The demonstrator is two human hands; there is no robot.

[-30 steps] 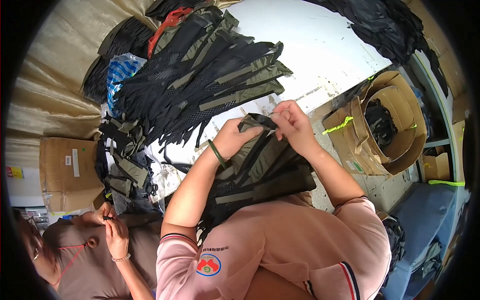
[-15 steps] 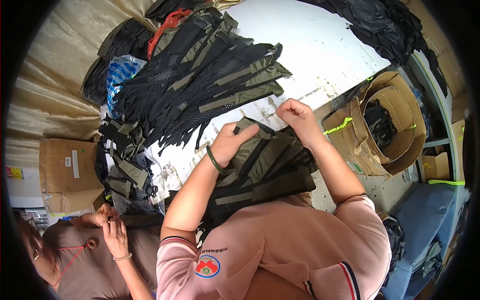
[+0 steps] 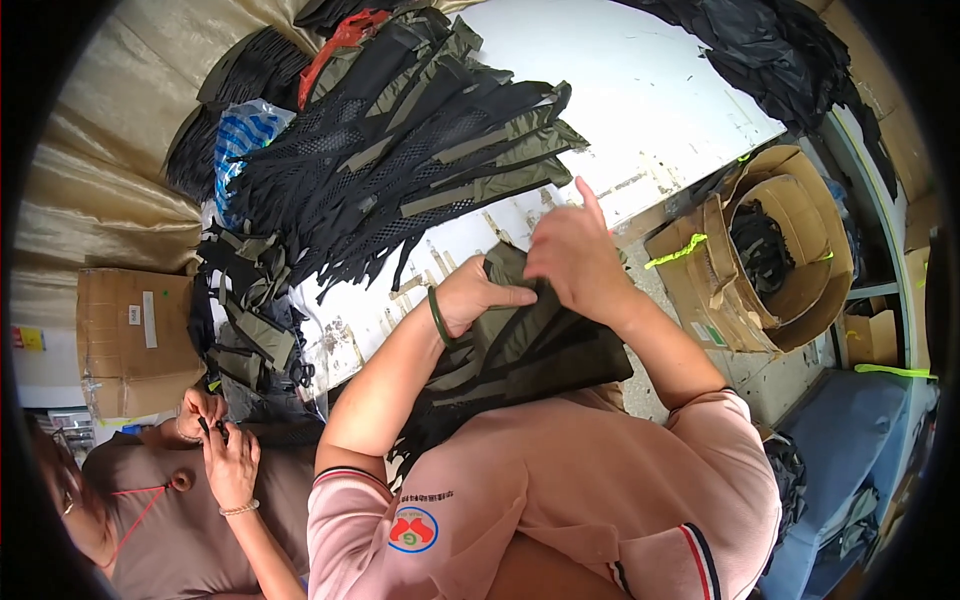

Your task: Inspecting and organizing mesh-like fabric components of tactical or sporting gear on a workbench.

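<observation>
My left hand (image 3: 475, 298) grips a dark olive-and-black fabric piece (image 3: 507, 335) at its upper edge, thumb lying on top. A green bangle circles that wrist. My right hand (image 3: 577, 262) is over the same edge, close to the left thumb; one finger points up and away while the others reach down toward the cloth. It is somewhat blurred, and its fingertips are partly hidden, so contact is hard to judge. More olive and black pieces (image 3: 560, 372) lie under the held one, against my body.
Black mesh and olive strips (image 3: 400, 150) are heaped on the white table (image 3: 620, 70). An open cardboard box (image 3: 700, 270) with black material stands at the right. On the left, a co-worker's hands (image 3: 228, 460) hold something small and dark beside a closed carton (image 3: 140, 340).
My right hand has come down and left, from a raised pinch beside the fabric to over its upper edge, one finger now extended. The left hand has shifted slightly right, still gripping.
</observation>
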